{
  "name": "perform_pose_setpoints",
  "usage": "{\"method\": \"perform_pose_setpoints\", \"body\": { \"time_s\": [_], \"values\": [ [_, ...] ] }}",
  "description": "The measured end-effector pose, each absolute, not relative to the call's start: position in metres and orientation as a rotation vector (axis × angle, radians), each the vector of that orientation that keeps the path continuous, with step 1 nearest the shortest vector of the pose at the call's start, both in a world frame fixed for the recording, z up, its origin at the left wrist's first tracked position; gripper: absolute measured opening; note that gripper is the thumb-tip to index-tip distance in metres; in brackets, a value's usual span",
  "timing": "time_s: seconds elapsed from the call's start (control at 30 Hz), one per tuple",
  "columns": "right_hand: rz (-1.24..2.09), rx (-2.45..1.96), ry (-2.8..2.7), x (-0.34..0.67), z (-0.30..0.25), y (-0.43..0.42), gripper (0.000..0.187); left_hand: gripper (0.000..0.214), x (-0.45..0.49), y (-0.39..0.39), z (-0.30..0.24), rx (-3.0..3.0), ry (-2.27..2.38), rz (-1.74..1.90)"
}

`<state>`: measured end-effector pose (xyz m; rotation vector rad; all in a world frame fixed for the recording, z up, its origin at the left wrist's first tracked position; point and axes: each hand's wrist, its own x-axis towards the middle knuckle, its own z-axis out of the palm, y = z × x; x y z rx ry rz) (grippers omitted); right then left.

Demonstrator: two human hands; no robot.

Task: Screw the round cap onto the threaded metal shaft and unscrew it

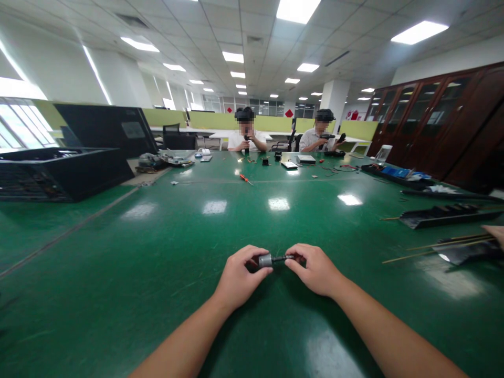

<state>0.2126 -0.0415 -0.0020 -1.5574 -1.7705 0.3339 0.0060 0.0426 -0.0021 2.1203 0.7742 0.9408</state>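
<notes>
A small grey metal cylinder with a thin dark shaft (265,260) lies sideways between my hands, just over the green table (177,226). My left hand (241,274) is closed around the cylinder's wide end, thumb in front and fingers behind. Thumb and fingers of my right hand (315,269) pinch the far end of the shaft on the right. Parts of both ends are covered by my fingers, so I cannot tell exactly what kind of part this is.
An orange-handled screwdriver (244,179) lies further back. A large black case (66,173) stands at left. Dark trays (444,214) and thin rods (437,248) lie at right. Two people (246,134) sit across the table, among small electronic parts.
</notes>
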Motion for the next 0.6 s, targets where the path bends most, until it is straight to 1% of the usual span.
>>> {"method": "perform_pose_setpoints", "body": {
  "time_s": [0.6],
  "values": [
    [0.331,-1.591,-1.749,0.2142,-0.0012,-0.0405,0.012,0.026,0.0055,0.0445,-0.0048,2.133,0.779,0.978]
  ]
}}
